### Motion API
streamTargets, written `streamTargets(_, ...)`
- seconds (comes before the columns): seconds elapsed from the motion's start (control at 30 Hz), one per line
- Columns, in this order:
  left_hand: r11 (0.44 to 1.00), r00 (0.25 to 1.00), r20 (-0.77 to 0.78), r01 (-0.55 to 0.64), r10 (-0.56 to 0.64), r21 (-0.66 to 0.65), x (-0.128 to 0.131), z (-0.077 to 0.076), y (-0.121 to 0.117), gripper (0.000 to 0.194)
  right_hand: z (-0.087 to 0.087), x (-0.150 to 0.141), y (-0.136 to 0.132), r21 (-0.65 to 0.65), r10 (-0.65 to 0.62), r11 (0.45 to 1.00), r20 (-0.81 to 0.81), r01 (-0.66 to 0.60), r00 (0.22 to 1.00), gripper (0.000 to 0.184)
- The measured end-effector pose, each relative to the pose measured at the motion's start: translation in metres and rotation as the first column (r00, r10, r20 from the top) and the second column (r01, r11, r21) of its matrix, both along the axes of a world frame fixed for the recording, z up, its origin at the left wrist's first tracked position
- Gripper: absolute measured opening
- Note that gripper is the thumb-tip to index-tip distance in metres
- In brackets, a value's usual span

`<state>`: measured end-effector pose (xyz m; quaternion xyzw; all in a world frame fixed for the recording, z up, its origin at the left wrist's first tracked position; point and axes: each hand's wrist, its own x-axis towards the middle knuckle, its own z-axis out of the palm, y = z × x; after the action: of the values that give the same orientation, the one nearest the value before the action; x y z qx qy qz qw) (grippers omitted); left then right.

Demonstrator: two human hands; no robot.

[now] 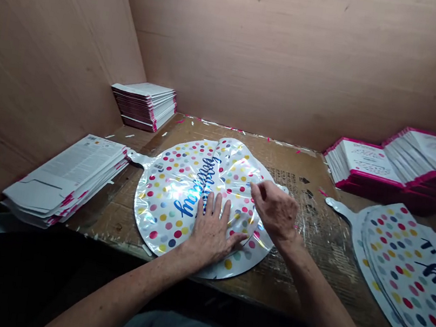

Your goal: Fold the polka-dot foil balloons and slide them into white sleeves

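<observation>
A flat, uninflated foil balloon (170,178) with coloured dots and blue lettering lies on the cardboard-covered table. Its right part is folded over toward the left, so the lettering is partly covered. My left hand (211,231) lies flat on the folded part, fingers spread. At the right of the fold, my right hand (276,210) is closed, fingers curled in and their tips close to the foil. Whether any foil is between those fingers is hidden. A pale tail (140,158) sticks out at the balloon's left.
More flat dotted balloons (399,267) lie at the right. Folded white and pink card sleeves stand in a stack (142,106) at the back left, a pile (72,174) at the front left and rows (374,162) at the back right. Wooden panels (278,58) enclose the table (311,254).
</observation>
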<state>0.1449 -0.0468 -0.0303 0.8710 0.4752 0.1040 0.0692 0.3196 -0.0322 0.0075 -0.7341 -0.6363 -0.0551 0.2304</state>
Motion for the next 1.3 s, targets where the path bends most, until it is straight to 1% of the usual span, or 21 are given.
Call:
streamTargets(0.1, 0.999, 0.995, 0.093, -0.035, 0.033, 0.024, -0.023, 0.010, -0.021, 0.073, -0.008, -0.001, 0.033, 0.012, 0.278, 0.960, 0.101, -0.281, 0.955, 0.046)
streamTargets(0.17, 0.989, 0.978, 0.161, -0.143, 0.134, 0.047, -0.049, 0.015, -0.035, 0.061, -0.020, 0.003, 0.058, -0.077, 0.357, 0.933, 0.120, -0.350, 0.926, 0.052)
streamTargets(0.27, 0.968, 0.953, 0.190, -0.249, 0.237, 0.040, -0.085, 0.011, -0.056, 0.039, -0.035, 0.005, 0.091, -0.195, 0.406, 0.905, 0.135, -0.378, 0.904, 0.053)
streamTargets(0.4, 0.964, 0.948, 0.198, -0.263, 0.249, 0.045, -0.095, -0.005, -0.076, 0.007, -0.045, -0.004, 0.119, -0.285, 0.437, 0.878, 0.147, -0.386, 0.887, 0.053)
streamTargets(0.53, 0.962, 0.939, 0.244, -0.265, 0.243, 0.061, -0.093, 0.001, -0.087, 0.018, -0.058, -0.010, 0.124, -0.294, 0.436, 0.880, 0.191, -0.372, 0.880, 0.056)
streamTargets(0.63, 0.964, 0.927, 0.278, -0.212, 0.251, -0.163, -0.099, 0.019, -0.083, 0.021, -0.065, -0.007, 0.125, -0.296, 0.448, 0.874, 0.189, -0.384, 0.874, 0.056)
streamTargets(0.7, 0.892, 0.917, 0.191, -0.263, 0.350, -0.369, -0.099, 0.028, -0.073, 0.028, -0.066, -0.006, 0.129, -0.305, 0.465, 0.862, 0.156, -0.406, 0.871, 0.054)
streamTargets(0.77, 0.808, 0.907, 0.048, -0.348, 0.419, -0.475, -0.093, 0.032, -0.059, 0.033, -0.062, -0.005, 0.133, -0.299, 0.467, 0.858, 0.109, -0.419, 0.878, 0.053)
streamTargets(0.8, 0.791, 0.911, 0.010, -0.352, 0.412, -0.500, -0.088, 0.032, -0.053, 0.031, -0.058, -0.005, 0.133, -0.291, 0.463, 0.859, 0.086, -0.422, 0.882, 0.054)
streamTargets(0.87, 0.748, 0.933, 0.042, -0.260, 0.359, -0.611, -0.078, 0.032, -0.042, 0.033, -0.046, -0.005, 0.123, -0.244, 0.444, 0.872, 0.026, -0.425, 0.895, 0.057)
streamTargets(0.9, 0.687, 0.930, 0.103, -0.183, 0.353, -0.703, -0.074, 0.034, -0.037, 0.036, -0.038, -0.005, 0.110, -0.199, 0.437, 0.880, -0.022, -0.432, 0.899, 0.060)
streamTargets(0.97, 0.483, 0.868, 0.228, -0.016, 0.442, -0.875, -0.067, 0.045, -0.028, 0.040, -0.019, -0.008, 0.067, -0.063, 0.453, 0.882, -0.159, -0.466, 0.877, 0.066)
streamTargets(1.0, 0.382, 0.812, 0.278, 0.074, 0.513, -0.921, -0.065, 0.054, -0.023, 0.041, -0.011, -0.010, 0.040, 0.013, 0.498, 0.861, -0.224, -0.509, 0.837, 0.065)
streamTargets(1.03, 0.313, 0.748, 0.324, 0.163, 0.579, -0.936, -0.064, 0.065, -0.019, 0.041, -0.004, -0.013, 0.010, 0.081, 0.558, 0.826, -0.259, -0.558, 0.788, 0.064)
streamTargets(1.07, 0.284, 0.683, 0.370, 0.241, 0.630, -0.928, -0.063, 0.078, -0.015, 0.042, 0.000, -0.017, -0.018, 0.142, 0.612, 0.790, -0.250, -0.597, 0.750, 0.064)
streamTargets(1.1, 0.278, 0.627, 0.411, 0.304, 0.661, -0.911, -0.062, 0.091, -0.011, 0.042, 0.001, -0.021, -0.044, 0.222, 0.641, 0.766, -0.187, -0.603, 0.745, 0.070)
streamTargets(1.13, 0.288, 0.592, 0.447, 0.348, 0.671, -0.892, -0.062, 0.104, -0.007, 0.042, -0.001, -0.024, -0.064, 0.250, 0.612, 0.781, -0.124, -0.572, 0.781, 0.081)
streamTargets(1.2, 0.325, 0.634, 0.485, 0.360, 0.603, -0.875, -0.063, 0.122, 0.001, 0.043, -0.015, -0.026, -0.086, 0.414, 0.509, 0.778, 0.025, -0.472, 0.861, 0.087)
streamTargets(1.23, 0.372, 0.699, 0.480, 0.317, 0.530, -0.872, -0.064, 0.126, 0.005, 0.047, -0.024, -0.023, -0.089, 0.459, 0.447, 0.781, 0.062, -0.423, 0.892, 0.084)
streamTargets(1.27, 0.469, 0.762, 0.465, 0.242, 0.450, -0.850, -0.065, 0.127, 0.011, 0.052, -0.033, -0.019, -0.088, 0.484, 0.405, 0.781, 0.087, -0.394, 0.910, 0.077)
streamTargets(1.3, 0.609, 0.811, 0.449, 0.149, 0.375, -0.779, -0.066, 0.124, 0.017, 0.057, -0.042, -0.012, -0.086, 0.477, 0.389, 0.789, 0.100, -0.388, 0.916, 0.071)
